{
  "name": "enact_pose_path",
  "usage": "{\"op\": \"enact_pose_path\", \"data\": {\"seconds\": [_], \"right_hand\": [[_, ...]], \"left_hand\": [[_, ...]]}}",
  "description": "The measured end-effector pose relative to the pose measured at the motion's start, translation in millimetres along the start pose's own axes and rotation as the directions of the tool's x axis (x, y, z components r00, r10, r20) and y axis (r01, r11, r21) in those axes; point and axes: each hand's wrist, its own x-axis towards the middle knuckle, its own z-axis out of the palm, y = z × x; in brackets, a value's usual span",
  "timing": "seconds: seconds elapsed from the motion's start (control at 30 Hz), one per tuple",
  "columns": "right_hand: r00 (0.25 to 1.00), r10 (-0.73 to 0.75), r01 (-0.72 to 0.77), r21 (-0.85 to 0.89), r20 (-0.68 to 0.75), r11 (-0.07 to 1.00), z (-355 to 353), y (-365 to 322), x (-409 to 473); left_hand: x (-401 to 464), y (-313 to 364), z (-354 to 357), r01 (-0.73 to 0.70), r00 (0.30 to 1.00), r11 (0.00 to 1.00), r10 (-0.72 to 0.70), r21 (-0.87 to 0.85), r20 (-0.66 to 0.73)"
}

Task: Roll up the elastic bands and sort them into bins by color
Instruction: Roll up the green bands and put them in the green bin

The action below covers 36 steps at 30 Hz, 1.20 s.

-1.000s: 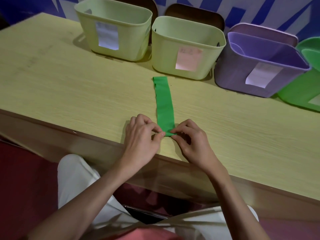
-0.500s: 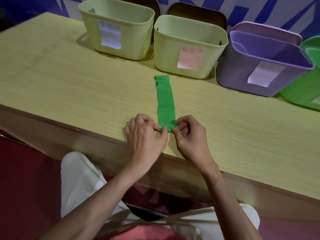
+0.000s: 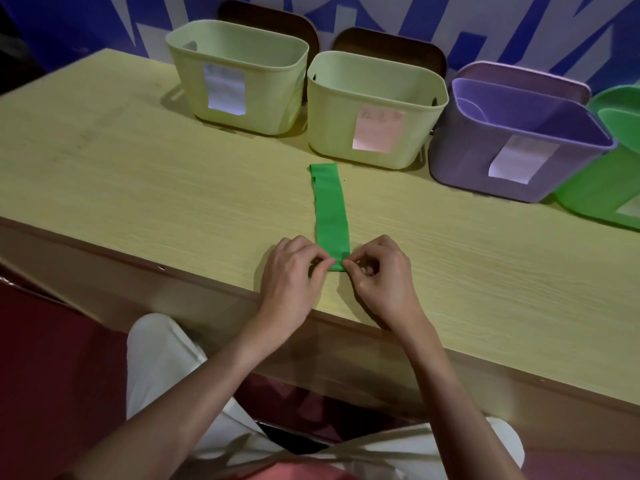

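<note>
Two hands meet at one end of the green band (image 3: 331, 216), and that end is the one nearest you, just below the middle of the frame. Your left hand (image 3: 294, 271) pinches the band's left corner between thumb and forefinger; your right hand (image 3: 382, 271) pinches the right corner the same way, fingers curled in and clamped on the fabric. A small fold or first turn seems to be started there, though your fingertips hide most of it.

The relation that matters: the band's long axis runs straight away from your fingers, up the frame toward the bins, lying flat on the table (image 3: 138, 188). Its far end stops just short of the second pale green bin (image 3: 374, 109). So the roll should travel forward along that axis, both hands equally near and working as a pair; if one side leads, the roll will likely skew.

For sorting, the green bin (image 3: 609, 181) sits at the right edge of the frame, beyond the purple bin (image 3: 519, 133), so your right hand is the nearer one for the drop.
</note>
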Motion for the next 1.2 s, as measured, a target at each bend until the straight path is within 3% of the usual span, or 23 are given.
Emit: {"op": "enact_pose_path", "data": {"seconds": [0.13, 0.27, 0.43, 0.57, 0.7, 0.83, 1.03, 1.1, 1.2], "right_hand": [[0.995, -0.098, 0.098, -0.001, 0.005, 0.995, -3.2, 3.8, 0.4], [0.981, -0.175, 0.175, 0.009, 0.082, 0.985, -6.9, 7.8, -1.7], [0.976, -0.204, 0.201, 0.041, 0.081, 0.979, -6.1, 4.7, -7.8], [0.985, -0.174, 0.162, 0.276, 0.019, 0.947, -9.9, -8.2, -13.6], [0.993, -0.110, 0.083, 0.437, 0.037, 0.896, -20.3, -24.1, -12.7], [0.987, -0.157, 0.153, 0.427, -0.025, 0.891, -31.2, -38.5, -12.0], [0.961, -0.242, 0.274, 0.331, -0.134, 0.903, -47.3, -51.4, -6.1], [0.956, -0.245, 0.288, 0.346, -0.161, 0.893, -53.6, -56.0, -6.7], [0.954, -0.238, 0.295, 0.416, -0.184, 0.860, -64.3, -62.8, -7.7]], "left_hand": [[5.8, -10.0, -6.8, -0.125, 0.987, 0.991, 0.119, 0.040, 0.110], [8.8, -8.0, -10.4, -0.149, 0.980, 0.988, 0.143, 0.035, 0.142], [7.7, -9.8, -17.1, 0.002, 0.988, 0.992, 0.018, -0.129, 0.154], [7.6, -3.0, -35.5, 0.203, 0.958, 0.909, -0.107, -0.365, 0.267], [17.1, 5.3, -62.5, 0.299, 0.919, 0.813, -0.103, -0.500, 0.381], [23.0, 14.4, -80.2, 0.209, 0.953, 0.818, -0.046, -0.537, 0.301], [32.5, 27.8, -96.2, -0.143, 0.973, 0.913, 0.201, -0.381, 0.116], [35.7, 32.3, -96.8, -0.180, 0.972, 0.904, 0.225, -0.388, 0.074], [39.2, 38.7, -95.5, -0.120, 0.978, 0.840, 0.192, -0.529, 0.084]]}}
